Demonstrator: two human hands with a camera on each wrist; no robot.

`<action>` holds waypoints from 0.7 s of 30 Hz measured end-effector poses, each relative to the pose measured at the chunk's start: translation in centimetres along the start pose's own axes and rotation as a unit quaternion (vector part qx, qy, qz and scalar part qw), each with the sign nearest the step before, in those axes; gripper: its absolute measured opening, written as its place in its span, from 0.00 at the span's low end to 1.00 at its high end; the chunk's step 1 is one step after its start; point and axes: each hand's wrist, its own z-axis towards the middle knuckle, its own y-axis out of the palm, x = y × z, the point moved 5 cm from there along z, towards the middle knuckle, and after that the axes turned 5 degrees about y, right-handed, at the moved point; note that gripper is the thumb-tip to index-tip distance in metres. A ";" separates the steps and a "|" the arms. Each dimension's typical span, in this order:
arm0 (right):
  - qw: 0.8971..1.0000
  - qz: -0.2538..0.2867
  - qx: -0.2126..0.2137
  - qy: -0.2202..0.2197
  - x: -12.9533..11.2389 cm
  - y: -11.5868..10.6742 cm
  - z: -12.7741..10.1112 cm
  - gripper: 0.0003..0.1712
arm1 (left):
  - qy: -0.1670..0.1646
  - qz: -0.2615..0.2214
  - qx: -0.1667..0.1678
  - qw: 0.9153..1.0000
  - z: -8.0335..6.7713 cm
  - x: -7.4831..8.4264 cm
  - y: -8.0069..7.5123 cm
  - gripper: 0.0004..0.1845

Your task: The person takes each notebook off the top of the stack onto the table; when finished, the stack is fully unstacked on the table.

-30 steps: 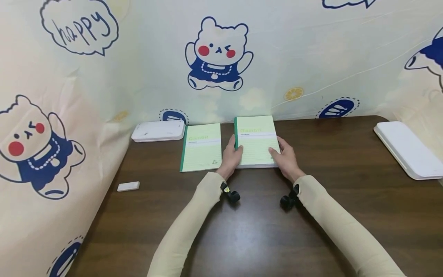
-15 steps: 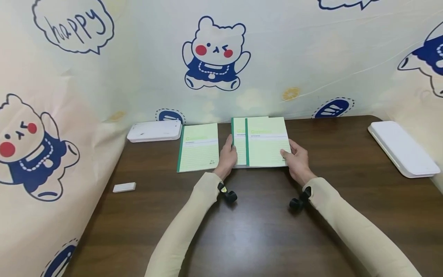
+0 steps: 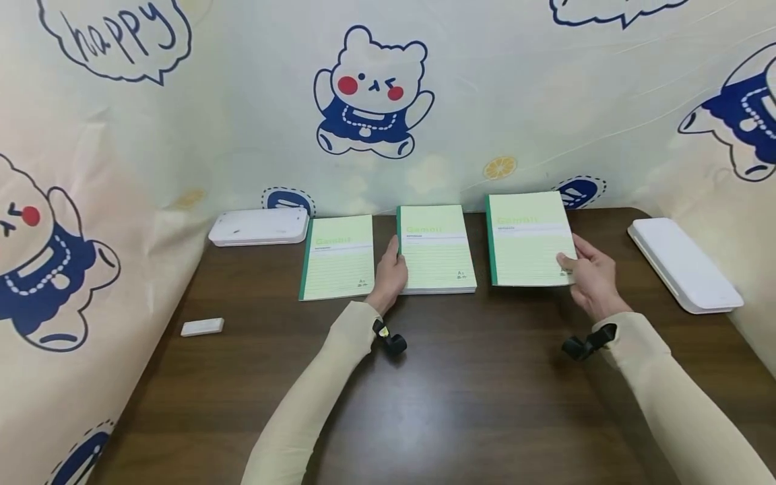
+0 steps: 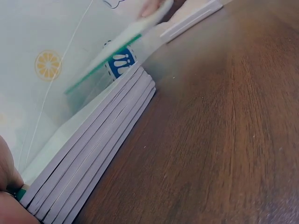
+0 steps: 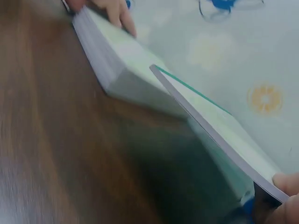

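Note:
In the head view my right hand [image 3: 593, 277] pinches a light green notebook [image 3: 527, 236] by its lower right corner, thumb on the cover. The right wrist view shows that this thin notebook [image 5: 210, 126] is tilted and raised off the table. My left hand [image 3: 389, 275] rests against the green spine of a notebook stack [image 3: 433, 249], fingers fairly straight along its left edge. Several purplish-white page edges of the stack [image 4: 93, 149] show in the left wrist view. Left of that hand lies another green notebook [image 3: 339, 259], flat on the table.
A white flat case [image 3: 259, 227] lies at the back left, a larger white flat object [image 3: 685, 264] at the right. A small white block [image 3: 203, 327] sits near the left edge of the brown table [image 3: 436, 404]. A printed cloth [image 3: 254, 101] hangs behind.
My right hand has slid the top notebook off the stack and carried it right, apart from the rest. My left hand has stayed at the stack's spine. The head view has shifted slightly.

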 end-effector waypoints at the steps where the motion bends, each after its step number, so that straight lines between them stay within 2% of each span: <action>1: 1.000 -0.011 0.006 0.008 0.2 -0.4 0.2 0.37 | -0.001 0.002 0.001 1.000 0.0 -0.1 -0.1 0.27; 4: 0.999 -0.039 0.010 0.029 1.5 -0.6 1.0 0.37 | -0.007 0.004 0.002 1.000 -0.1 -0.3 -0.3 0.27; 6: 0.997 -0.073 0.014 0.029 2.5 -0.3 1.4 0.36 | -0.011 0.001 0.000 1.000 -0.1 -0.4 -0.3 0.27; 9: 0.984 -0.173 0.038 0.013 3.4 0.0 1.8 0.34 | -0.012 -0.003 -0.004 1.000 -0.2 -0.4 -0.1 0.27; 11: 0.962 -0.263 0.065 -0.007 3.5 0.1 1.9 0.32 | -0.011 -0.001 -0.004 1.000 -0.1 -0.3 0.0 0.27; 13: 0.934 -0.344 0.090 -0.022 3.3 0.2 1.8 0.32 | -0.009 0.001 -0.002 1.000 -0.1 -0.1 0.0 0.27; 16: 0.902 -0.418 0.104 -0.043 2.9 0.2 1.7 0.32 | -0.011 0.003 0.002 1.000 -0.1 0.0 -0.1 0.27; 21: 0.866 -0.488 0.077 -0.076 2.9 0.7 1.6 0.30 | -0.013 0.000 0.003 1.000 -0.1 0.1 -0.2 0.27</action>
